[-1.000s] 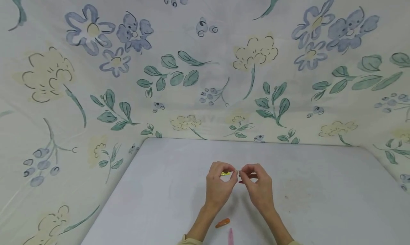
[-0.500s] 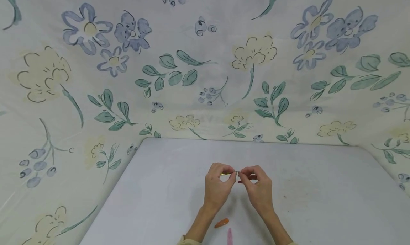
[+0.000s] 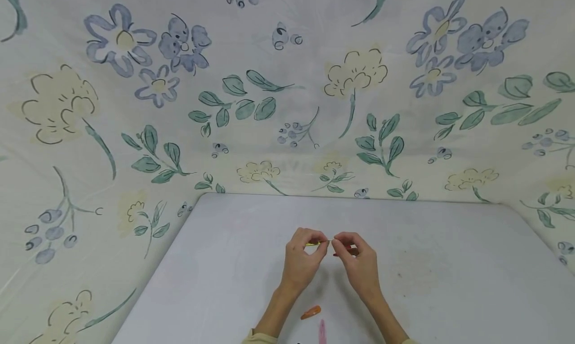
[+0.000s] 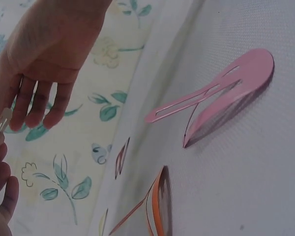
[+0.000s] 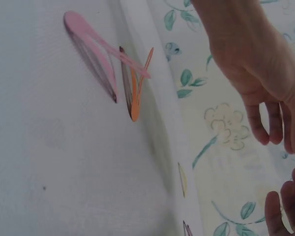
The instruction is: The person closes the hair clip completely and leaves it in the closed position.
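A: Nearest items?
B: Pink clip (image 3: 322, 331), then orange clip (image 3: 311, 312), on the worktop (image 3: 427, 264).
A: Grip?
B: Left hand (image 3: 301, 265) and right hand (image 3: 361, 265) pinch a pale clip (image 4: 3, 118) between them.
A: Handling?
B: Judged light, stiff, springy, slightly slick; best held by its ends.
A: Axis?
B: Roughly side to side; tapered end undetermined. Farther up lie yellow clip (image 3: 311, 244) and red clip (image 3: 337, 255).

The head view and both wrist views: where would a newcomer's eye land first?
Probably on the flowered cloth, covering most of the head view behind the white table. Next, the left hand and right hand, pinching a small pale clip between them above the table. Then the pink clip and orange clip, spread open on the table near the person.
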Tool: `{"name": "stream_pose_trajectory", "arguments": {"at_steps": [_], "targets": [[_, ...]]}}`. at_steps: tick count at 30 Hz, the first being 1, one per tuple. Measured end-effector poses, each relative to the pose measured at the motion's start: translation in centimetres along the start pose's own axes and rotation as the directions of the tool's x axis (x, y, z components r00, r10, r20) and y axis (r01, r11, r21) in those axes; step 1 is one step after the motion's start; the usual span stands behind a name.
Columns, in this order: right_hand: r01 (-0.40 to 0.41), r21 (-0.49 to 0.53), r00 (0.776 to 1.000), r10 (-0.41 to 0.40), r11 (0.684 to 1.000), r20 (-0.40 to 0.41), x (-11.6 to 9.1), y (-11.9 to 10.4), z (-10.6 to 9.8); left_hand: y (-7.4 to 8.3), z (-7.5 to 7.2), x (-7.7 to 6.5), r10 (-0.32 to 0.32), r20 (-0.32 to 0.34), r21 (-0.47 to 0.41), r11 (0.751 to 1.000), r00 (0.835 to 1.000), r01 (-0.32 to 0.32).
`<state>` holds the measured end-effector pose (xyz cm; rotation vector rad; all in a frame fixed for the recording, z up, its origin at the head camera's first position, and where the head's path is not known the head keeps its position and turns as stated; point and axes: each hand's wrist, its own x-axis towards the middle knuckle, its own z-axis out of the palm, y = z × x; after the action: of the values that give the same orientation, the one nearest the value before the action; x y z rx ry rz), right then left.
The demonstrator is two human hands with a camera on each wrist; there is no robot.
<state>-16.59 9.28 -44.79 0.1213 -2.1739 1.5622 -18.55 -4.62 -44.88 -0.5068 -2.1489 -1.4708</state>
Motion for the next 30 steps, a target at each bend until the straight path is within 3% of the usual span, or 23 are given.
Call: {"name": "stream_pose_trajectory", "arguments": {"at_steps": [5,14,23,30], "targets": [[-0.118,0.044,0.992,0.115,0.992,0.059,0.2,-0.2,-0.2,0.1,0.0,0.0,-0.008,0.003,-0.022,1.0,1.0,0.008],[-0.128,0.055,0.988,0.122,0.99,0.091,0.4,0.1,-0.5,0.0,-0.3,0.1,-0.017,0.035,-0.037,0.999,0.999,0.019],[0.061,-0.011,0.995,-0.06,0.998,0.074,0.1,0.4,-0.3,-0.3,-1.5,0.4,-0.008,0.114,-0.008,1.0,0.993,0.009],[0.239,-0.082,0.97,-0.234,0.968,0.068,0.1,0.9,-0.1,-0.7,-2.0,0.7,-0.042,0.166,0.014,0.999,0.985,0.04]]}}
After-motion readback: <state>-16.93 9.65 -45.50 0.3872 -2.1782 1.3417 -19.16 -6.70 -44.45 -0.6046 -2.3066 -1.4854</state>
